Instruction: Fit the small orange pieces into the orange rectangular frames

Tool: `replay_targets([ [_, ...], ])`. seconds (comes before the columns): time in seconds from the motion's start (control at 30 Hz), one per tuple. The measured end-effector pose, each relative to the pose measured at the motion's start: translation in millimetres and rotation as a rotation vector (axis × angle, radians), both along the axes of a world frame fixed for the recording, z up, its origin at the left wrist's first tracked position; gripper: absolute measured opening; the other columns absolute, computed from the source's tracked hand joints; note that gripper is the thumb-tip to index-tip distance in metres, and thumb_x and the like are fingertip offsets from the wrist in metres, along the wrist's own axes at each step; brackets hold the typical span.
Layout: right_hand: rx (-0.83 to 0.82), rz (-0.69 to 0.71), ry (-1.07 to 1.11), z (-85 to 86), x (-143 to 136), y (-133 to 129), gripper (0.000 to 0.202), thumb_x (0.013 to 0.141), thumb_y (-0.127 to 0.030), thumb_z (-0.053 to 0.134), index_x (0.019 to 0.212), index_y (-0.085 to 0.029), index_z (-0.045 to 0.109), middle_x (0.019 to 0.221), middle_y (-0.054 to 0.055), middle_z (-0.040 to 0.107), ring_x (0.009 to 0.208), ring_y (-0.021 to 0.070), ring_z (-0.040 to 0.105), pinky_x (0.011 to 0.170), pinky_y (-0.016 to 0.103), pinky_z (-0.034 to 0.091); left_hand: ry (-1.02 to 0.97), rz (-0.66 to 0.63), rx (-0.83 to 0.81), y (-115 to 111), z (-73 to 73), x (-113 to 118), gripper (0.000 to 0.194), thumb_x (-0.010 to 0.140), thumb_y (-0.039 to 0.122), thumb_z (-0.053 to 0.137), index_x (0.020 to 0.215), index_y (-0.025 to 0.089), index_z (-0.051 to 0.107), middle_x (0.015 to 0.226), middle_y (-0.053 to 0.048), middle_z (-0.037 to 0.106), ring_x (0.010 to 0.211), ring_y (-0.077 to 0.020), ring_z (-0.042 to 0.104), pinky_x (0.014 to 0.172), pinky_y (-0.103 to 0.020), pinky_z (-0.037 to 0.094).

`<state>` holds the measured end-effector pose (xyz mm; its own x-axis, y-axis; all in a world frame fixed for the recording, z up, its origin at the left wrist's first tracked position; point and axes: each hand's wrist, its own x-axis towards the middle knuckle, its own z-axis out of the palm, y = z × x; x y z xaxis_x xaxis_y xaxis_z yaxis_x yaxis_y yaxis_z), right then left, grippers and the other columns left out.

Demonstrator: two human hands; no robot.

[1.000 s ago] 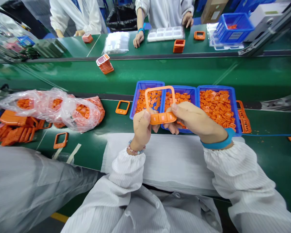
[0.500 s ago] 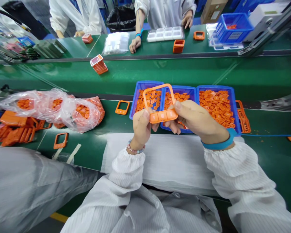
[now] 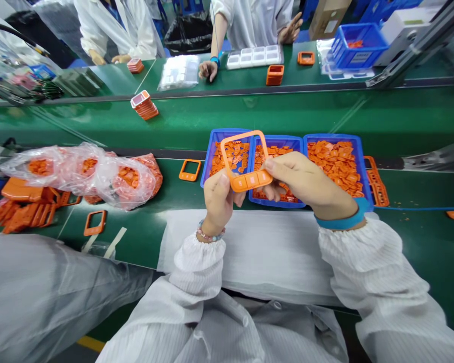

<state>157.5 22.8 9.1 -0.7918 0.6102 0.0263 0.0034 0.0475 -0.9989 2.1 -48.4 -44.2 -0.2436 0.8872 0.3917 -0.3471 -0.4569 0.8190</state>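
Head view: orange frame (image 3: 249,181) held above the counter (image 3: 144,227), nearer than three blue bins (image 3: 293,204); left hand (image 3: 216,197) and right hand (image 3: 306,179), grip closed on its near corners; likely light, stiff, perhaps slippery; grasp the thicker segmented strip (image 3: 252,179), sparing the thin, rounded loop (image 3: 242,135); strip markings too small to read.

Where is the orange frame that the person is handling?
In the head view, the orange frame is near the centre, held by the left hand and right hand, in front of the left blue bin and middle blue bin.
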Motion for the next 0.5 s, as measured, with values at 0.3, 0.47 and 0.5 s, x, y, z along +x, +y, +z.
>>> replay_targets([
  [0.3, 0.111, -0.053, -0.048, 4.0, 6.1, 0.5, 0.058, 0.098, -0.060, 0.056, 0.058, -0.018, 0.059, 0.053, 0.002, 0.059, 0.045, 0.0094, 0.050, 0.044, 0.024, 0.038, 0.077, 0.023, 0.024, -0.3, -4.1, -1.5, 0.049, 0.099, 0.054, 0.054, 0.065, 0.019, 0.050, 0.043, 0.006, 0.042, 0.036, -0.0062, 0.039, 0.039, -0.019, 0.033],
  [0.47, 0.189, -0.074, -0.098, 5.1, 8.4, 1.0, 0.051, 0.099, -0.053, 0.056, 0.062, -0.018, 0.061, 0.054, 0.001, 0.060, 0.046, 0.0096, 0.051, 0.044, 0.023, 0.039, 0.078, 0.025, -0.004, -0.6, -4.9, -2.8, 0.044, 0.096, 0.050, 0.060, 0.067, 0.019, 0.052, 0.044, 0.006, 0.043, 0.037, -0.0060, 0.039, 0.041, -0.019, 0.034],
  [0.5, 0.225, -0.101, -0.108, 4.3, 8.4, 1.3, 0.047, 0.098, -0.050, 0.058, 0.063, -0.018, 0.061, 0.055, 0.000, 0.060, 0.047, 0.0100, 0.052, 0.045, 0.023, 0.040, 0.081, 0.039, -0.014, -0.1, -5.5, -3.1, 0.044, 0.096, 0.050, 0.060, 0.066, 0.019, 0.051, 0.044, 0.006, 0.043, 0.037, -0.0060, 0.040, 0.041, -0.019, 0.034],
])
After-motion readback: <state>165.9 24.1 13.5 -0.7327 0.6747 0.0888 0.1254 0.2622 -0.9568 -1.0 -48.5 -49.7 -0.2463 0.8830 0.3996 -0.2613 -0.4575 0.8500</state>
